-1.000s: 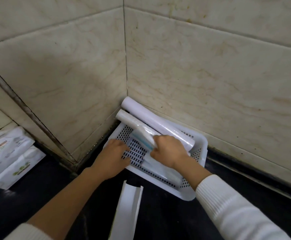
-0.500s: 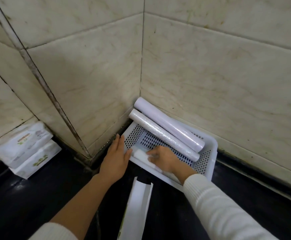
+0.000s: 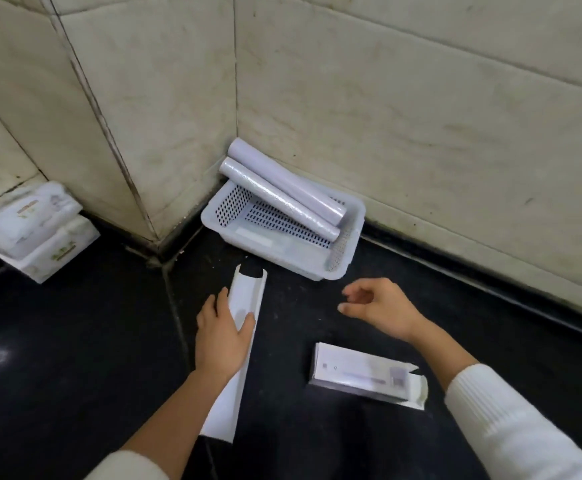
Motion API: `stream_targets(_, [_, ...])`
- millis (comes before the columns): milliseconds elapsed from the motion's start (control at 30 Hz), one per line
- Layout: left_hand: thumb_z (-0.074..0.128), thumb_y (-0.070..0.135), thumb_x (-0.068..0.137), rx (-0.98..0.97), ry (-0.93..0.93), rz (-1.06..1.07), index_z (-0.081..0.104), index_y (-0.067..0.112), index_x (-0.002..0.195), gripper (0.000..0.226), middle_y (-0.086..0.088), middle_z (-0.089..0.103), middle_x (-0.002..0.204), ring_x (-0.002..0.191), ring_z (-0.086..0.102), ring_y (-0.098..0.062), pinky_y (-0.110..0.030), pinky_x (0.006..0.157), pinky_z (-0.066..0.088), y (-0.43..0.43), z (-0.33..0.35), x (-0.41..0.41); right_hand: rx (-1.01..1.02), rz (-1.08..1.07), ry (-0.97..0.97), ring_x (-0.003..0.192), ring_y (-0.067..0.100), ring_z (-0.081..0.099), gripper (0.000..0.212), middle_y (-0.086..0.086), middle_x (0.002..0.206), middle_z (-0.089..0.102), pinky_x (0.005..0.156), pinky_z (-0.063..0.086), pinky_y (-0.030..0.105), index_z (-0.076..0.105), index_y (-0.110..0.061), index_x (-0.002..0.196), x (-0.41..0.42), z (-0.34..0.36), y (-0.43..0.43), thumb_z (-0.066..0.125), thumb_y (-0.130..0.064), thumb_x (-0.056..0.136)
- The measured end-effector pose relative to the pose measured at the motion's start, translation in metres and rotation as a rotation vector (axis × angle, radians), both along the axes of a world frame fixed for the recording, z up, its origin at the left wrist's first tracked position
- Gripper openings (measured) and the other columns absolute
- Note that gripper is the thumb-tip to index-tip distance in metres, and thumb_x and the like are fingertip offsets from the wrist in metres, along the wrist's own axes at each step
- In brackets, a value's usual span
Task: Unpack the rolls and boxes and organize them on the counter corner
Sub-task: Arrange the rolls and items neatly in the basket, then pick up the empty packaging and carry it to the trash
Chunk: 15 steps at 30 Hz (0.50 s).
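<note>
A white perforated basket sits in the counter corner. Two long white rolls lie side by side in it, their far ends propped on the rim toward the corner. A third roll, wrapped and small, lies flat along the basket's near wall. My left hand rests on a long, flat, empty white box lying on the black counter, fingers curled over its edge. My right hand hovers open above the counter, holding nothing. A second white box with a torn open end lies near my right forearm.
Two stacked white tissue packs lie at the far left against the tiled wall. Marble wall tiles close off the corner on two sides. The black counter stretches left and toward me, with a seam running beside the flat box.
Both hands have pulled back out of the basket. My right hand let go of the small roll, which now lies in the basket. My left hand has come down onto the flat box.
</note>
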<state>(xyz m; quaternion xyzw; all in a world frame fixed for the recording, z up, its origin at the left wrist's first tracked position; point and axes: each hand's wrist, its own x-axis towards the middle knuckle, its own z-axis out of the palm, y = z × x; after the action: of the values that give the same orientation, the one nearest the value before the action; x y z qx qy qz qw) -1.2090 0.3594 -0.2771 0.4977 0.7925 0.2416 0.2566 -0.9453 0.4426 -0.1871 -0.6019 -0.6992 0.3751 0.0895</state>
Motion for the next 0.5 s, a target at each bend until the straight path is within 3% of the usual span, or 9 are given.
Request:
stream_targets(100, [0.053, 0.051, 0.088, -0.052, 0.035, -0.030, 0.018, 0.025, 0.149, 0.075, -0.019, 0.019, 0.154, 0.139, 0.023, -0.036, -0.051, 0.104, 0.039, -0.021, -0.004, 0.006, -0.199, 0.174, -0.193, 0.112, 0.010, 0.057, 0.079, -0.006, 0.123, 0.062, 0.101, 0.046, 0.034, 0.058, -0.027, 0.127, 0.019, -0.013, -0.034, 0.080, -0.057, 0.058])
stream_targets(167, [0.057, 0.054, 0.084, -0.101, 0.065, -0.052, 0.012, 0.033, 0.149, 0.082, -0.017, 0.015, 0.156, 0.140, 0.021, -0.035, -0.051, 0.104, 0.040, -0.031, -0.007, 0.008, -0.241, 0.282, -0.416, 0.123, 0.016, 0.043, 0.097, -0.007, 0.131, 0.051, 0.105, 0.036, 0.045, 0.044, -0.031, 0.136, 0.024, -0.026, -0.055, 0.075, -0.064, 0.050])
stream_targets(233, [0.061, 0.047, 0.083, -0.122, 0.086, -0.089, 0.006, 0.039, 0.149, 0.087, -0.017, 0.014, 0.155, 0.139, 0.022, -0.035, -0.050, 0.101, 0.043, -0.039, -0.008, 0.011, -0.186, 0.345, -0.598, 0.121, 0.022, 0.041, 0.088, -0.004, 0.127, 0.049, 0.098, 0.033, 0.047, 0.040, -0.031, 0.132, 0.025, -0.041, -0.072, 0.075, -0.057, 0.055])
stream_targets(300, [0.062, 0.034, 0.084, -0.127, 0.118, -0.122, 0.005, 0.043, 0.149, 0.087, -0.016, 0.026, 0.147, 0.132, 0.031, -0.032, -0.046, 0.094, 0.049, -0.048, -0.010, 0.014, -0.100, 0.329, -0.633, 0.116, 0.025, 0.047, 0.066, 0.000, 0.121, 0.051, 0.092, 0.036, 0.045, 0.043, -0.023, 0.120, 0.023, -0.052, -0.083, 0.071, -0.046, 0.065])
stream_targets(400, [0.056, 0.021, 0.087, -0.124, 0.128, -0.112, 0.019, 0.037, 0.148, 0.073, -0.010, 0.042, 0.126, 0.113, 0.044, -0.026, -0.043, 0.083, 0.053, -0.064, -0.010, 0.016, -0.073, 0.263, -0.507, 0.092, 0.023, 0.054, 0.050, 0.003, 0.108, 0.057, 0.075, 0.043, 0.036, 0.042, -0.022, 0.098, 0.019, -0.051, -0.086, 0.065, -0.053, 0.067])
stream_targets(500, [0.053, 0.017, 0.089, -0.093, 0.018, -0.024, 0.031, 0.028, 0.145, 0.062, -0.010, 0.043, 0.123, 0.102, 0.054, -0.027, -0.036, 0.080, 0.051, -0.084, -0.004, 0.019, -0.069, 0.269, -0.352, 0.078, 0.020, 0.054, 0.049, 0.000, 0.092, 0.057, 0.059, 0.041, 0.033, 0.038, -0.023, 0.088, 0.012, -0.043, -0.082, 0.072, -0.047, 0.063])
